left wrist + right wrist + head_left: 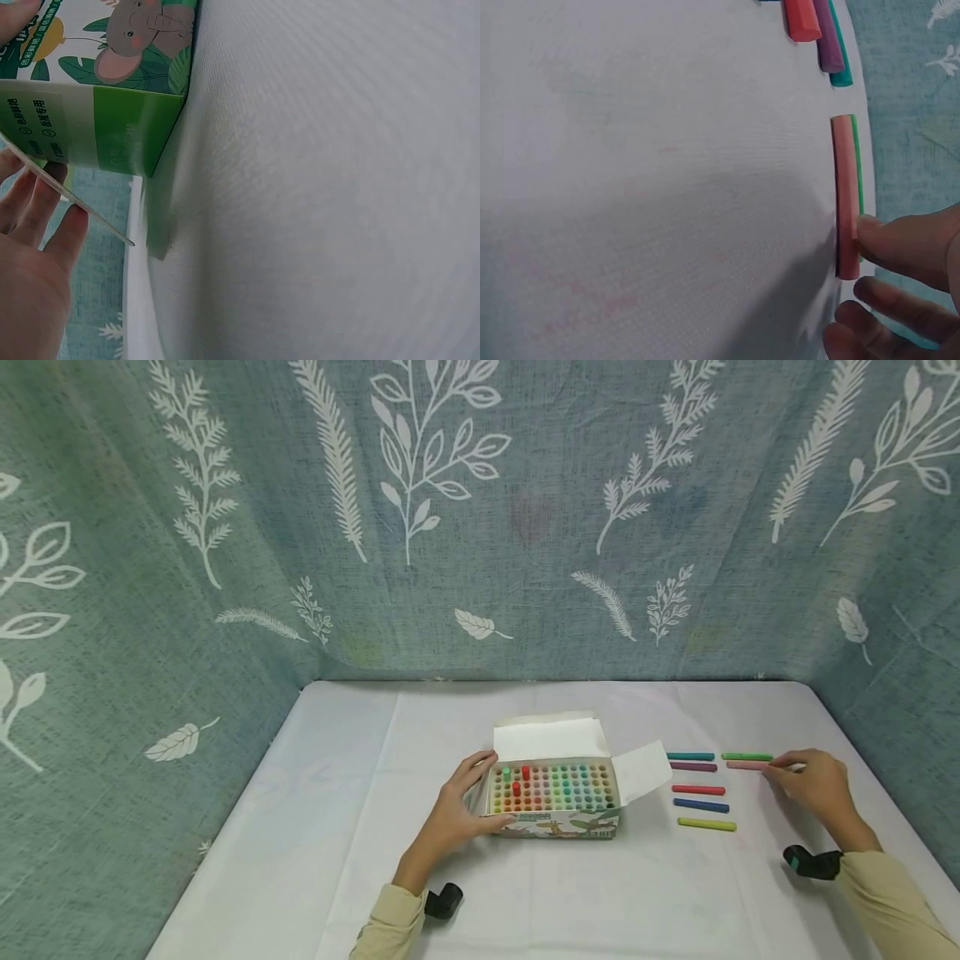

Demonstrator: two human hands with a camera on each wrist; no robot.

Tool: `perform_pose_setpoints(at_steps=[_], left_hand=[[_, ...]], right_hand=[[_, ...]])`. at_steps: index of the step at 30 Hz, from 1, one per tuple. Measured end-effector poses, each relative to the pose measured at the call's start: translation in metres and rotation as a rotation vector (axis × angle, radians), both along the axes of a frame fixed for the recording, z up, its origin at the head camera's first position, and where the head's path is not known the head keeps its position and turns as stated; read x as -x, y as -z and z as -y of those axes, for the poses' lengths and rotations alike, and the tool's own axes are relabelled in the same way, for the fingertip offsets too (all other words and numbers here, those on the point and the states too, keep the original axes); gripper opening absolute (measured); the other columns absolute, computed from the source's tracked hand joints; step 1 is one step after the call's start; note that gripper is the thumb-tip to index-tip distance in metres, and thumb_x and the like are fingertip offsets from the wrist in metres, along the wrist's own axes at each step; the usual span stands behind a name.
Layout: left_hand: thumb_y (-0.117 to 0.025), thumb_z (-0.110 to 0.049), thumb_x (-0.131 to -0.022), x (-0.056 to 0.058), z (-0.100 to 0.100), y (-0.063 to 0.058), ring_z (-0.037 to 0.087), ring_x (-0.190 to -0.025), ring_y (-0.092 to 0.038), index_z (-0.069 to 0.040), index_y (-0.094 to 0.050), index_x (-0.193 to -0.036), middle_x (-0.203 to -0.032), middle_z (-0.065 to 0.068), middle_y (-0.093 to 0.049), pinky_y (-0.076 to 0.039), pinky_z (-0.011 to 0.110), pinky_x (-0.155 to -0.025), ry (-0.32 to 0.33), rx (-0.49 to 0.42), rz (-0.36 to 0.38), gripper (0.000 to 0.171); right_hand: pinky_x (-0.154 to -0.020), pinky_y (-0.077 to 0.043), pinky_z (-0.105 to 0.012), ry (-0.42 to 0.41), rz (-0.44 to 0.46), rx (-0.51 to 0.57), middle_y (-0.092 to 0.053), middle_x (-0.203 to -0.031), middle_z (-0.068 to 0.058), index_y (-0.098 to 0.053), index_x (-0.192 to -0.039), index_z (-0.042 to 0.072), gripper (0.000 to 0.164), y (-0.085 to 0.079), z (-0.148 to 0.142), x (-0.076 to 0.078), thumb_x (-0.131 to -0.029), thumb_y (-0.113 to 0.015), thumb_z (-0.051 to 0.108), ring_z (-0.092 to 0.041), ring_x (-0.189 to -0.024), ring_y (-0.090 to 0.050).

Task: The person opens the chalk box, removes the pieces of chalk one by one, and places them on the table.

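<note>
An open chalk box (555,825) printed with animals stands on the table, full of upright coloured chalk sticks; a green one and two red ones rise above the others. My left hand (452,810) grips the box's left end, thumb along the front and fingers at the back, by a side flap (71,196). Over at the right, my right hand (813,783) pinches the right end of a pink chalk stick (846,187). The pink stick lies alongside a green chalk stick (746,757), which it partly hides in the right wrist view.
Left of the pink stick lie a teal chalk (692,757), a purple chalk (693,767), a red chalk (699,790), a blue chalk (701,805) and a yellow-green chalk (707,824). The box's right flap (642,770) sticks out towards them. A patterned green curtain (525,643) borders the white table (600,902).
</note>
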State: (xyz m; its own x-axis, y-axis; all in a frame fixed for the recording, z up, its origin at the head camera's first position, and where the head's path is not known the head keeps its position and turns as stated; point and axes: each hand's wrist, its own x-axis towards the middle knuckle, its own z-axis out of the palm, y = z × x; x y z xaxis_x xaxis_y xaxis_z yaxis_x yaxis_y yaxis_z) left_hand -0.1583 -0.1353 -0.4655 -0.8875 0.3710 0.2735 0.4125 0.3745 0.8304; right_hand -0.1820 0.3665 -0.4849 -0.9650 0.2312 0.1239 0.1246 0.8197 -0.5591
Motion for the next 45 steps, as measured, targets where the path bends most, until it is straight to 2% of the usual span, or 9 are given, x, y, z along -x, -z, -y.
perform_pose_setpoints(at_steps=[3, 10, 12, 19, 25, 32, 34, 37, 45], left_hand=[[-0.084, -0.012, -0.071, -0.003, -0.001, -0.007, 0.041, -0.135, -0.028, 0.003, -0.041, -0.141, -0.145, 0.022, -0.034, -0.033, 0.060, -0.101, 0.001, -0.001, -0.014, 0.083], [-0.083, -0.011, -0.072, -0.004, -0.002, -0.008, 0.042, -0.135, -0.027, 0.003, -0.040, -0.141, -0.145, 0.023, -0.034, -0.032, 0.061, -0.101, 0.007, -0.007, -0.017, 0.083], [-0.084, -0.012, -0.072, -0.002, -0.002, -0.005, 0.041, -0.135, -0.027, 0.003, -0.040, -0.141, -0.145, 0.023, -0.034, -0.032, 0.061, -0.101, 0.007, -0.011, -0.019, 0.083], [-0.085, -0.023, -0.071, 0.011, 0.003, 0.027, 0.029, -0.138, -0.027, -0.012, -0.040, -0.144, -0.149, 0.007, -0.033, -0.032, 0.058, -0.103, -0.019, 0.005, -0.022, 0.087], [-0.084, -0.036, -0.071, 0.013, 0.005, 0.032, 0.024, -0.139, -0.026, -0.016, -0.040, -0.145, -0.149, 0.000, -0.033, -0.033, 0.056, -0.103, -0.014, 0.005, -0.020, 0.088], [-0.084, -0.034, -0.071, 0.013, 0.005, 0.031, 0.025, -0.138, -0.027, -0.015, -0.040, -0.145, -0.149, 0.000, -0.033, -0.033, 0.056, -0.104, -0.020, 0.004, -0.019, 0.088], [-0.084, -0.032, -0.071, 0.012, 0.005, 0.031, 0.026, -0.138, -0.027, -0.015, -0.040, -0.145, -0.148, 0.001, -0.033, -0.032, 0.057, -0.103, -0.018, -0.003, -0.020, 0.087], [-0.084, -0.030, -0.072, 0.012, 0.005, 0.032, 0.028, -0.138, -0.026, -0.014, -0.041, -0.145, -0.149, 0.003, -0.033, -0.032, 0.059, -0.103, -0.016, -0.013, -0.018, 0.086], [-0.084, -0.031, -0.072, 0.012, 0.006, 0.029, 0.027, -0.139, -0.026, -0.014, -0.041, -0.145, -0.149, 0.007, -0.033, -0.032, 0.057, -0.104, -0.005, -0.019, -0.009, 0.086]], right_hand=[[-0.053, -0.046, -0.038, -0.034, -0.026, -0.051, -0.057, -0.096, -0.034, -0.066, -0.091, -0.013, 0.025, 0.001, 0.000, 0.000, -0.082, -0.071, 0.009, -0.041, -0.078, -0.054], [-0.051, -0.041, -0.029, -0.118, -0.104, -0.096, -0.061, -0.080, -0.025, -0.068, -0.085, -0.011, 0.016, 0.008, -0.001, 0.003, -0.077, -0.074, 0.001, -0.034, -0.069, -0.056], [-0.051, -0.040, -0.030, -0.121, -0.122, -0.108, -0.060, -0.077, -0.023, -0.068, -0.081, -0.010, 0.011, 0.009, -0.001, 0.003, -0.076, -0.074, -0.002, -0.033, -0.067, -0.056], [-0.051, -0.041, -0.031, -0.124, -0.132, -0.113, -0.060, -0.080, -0.027, -0.068, -0.081, -0.011, 0.010, 0.007, -0.001, 0.001, -0.075, -0.073, -0.005, -0.034, -0.067, -0.055], [-0.051, -0.046, -0.033, -0.142, -0.068, -0.045, -0.059, -0.094, -0.032, -0.067, -0.090, -0.010, 0.018, 0.001, -0.001, -0.001, -0.079, -0.073, 0.003, -0.037, -0.073, -0.055], [-0.051, -0.045, -0.025, -0.179, -0.202, -0.081, -0.065, -0.099, -0.014, -0.072, -0.094, 0.010, 0.026, 0.044, -0.034, 0.032, -0.083, -0.074, 0.034, -0.026, -0.078, -0.057], [-0.052, -0.045, -0.027, -0.215, -0.208, -0.045, -0.065, -0.100, -0.013, -0.071, -0.097, 0.012, 0.028, 0.045, -0.034, 0.038, -0.083, -0.073, 0.036, -0.026, -0.080, -0.057], [-0.049, -0.046, -0.030, -0.236, -0.213, -0.012, -0.065, -0.098, -0.008, -0.070, -0.097, 0.015, 0.027, 0.026, -0.015, 0.036, -0.083, -0.073, 0.038, -0.022, -0.080, -0.057], [-0.047, -0.052, -0.029, -0.380, -0.215, 0.100, -0.065, -0.092, -0.013, -0.070, -0.095, 0.003, 0.019, -0.082, 0.075, -0.004, -0.083, -0.074, 0.017, -0.023, -0.075, -0.059]])
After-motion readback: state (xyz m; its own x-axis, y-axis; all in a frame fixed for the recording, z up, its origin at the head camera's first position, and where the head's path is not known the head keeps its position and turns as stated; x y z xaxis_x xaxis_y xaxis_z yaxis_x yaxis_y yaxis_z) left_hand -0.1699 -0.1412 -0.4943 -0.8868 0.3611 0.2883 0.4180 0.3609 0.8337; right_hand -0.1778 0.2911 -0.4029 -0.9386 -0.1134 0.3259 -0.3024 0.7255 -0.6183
